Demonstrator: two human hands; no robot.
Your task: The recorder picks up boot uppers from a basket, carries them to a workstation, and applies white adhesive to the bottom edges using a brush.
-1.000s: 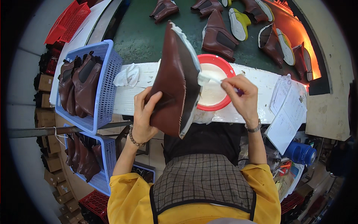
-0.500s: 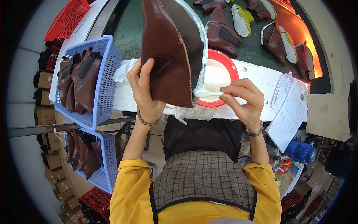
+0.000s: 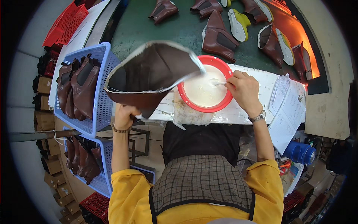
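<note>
My left hand is closed round a brown leather boot upper and tilts it, so its hollow underside opening faces up. White paste coats the rim of that opening. In my right hand I pinch the handle of a small white brush. Its tip dips into white liquid inside a red bowl on the white bench. The upper hangs just left of the bowl, its coated edge overlapping the bowl's left rim in the picture. Its lower part hides some of my left fingers.
Brown boots and yellow-green soles lie on the green belt beyond, near an orange-lit heater. Two blue baskets of boot uppers stand at left. Written sheets lie right, above a blue jug.
My left hand has brought the boot upper lower and to the left, turning its opening upward. My right hand has moved the brush away from its edge and into the bowl.
</note>
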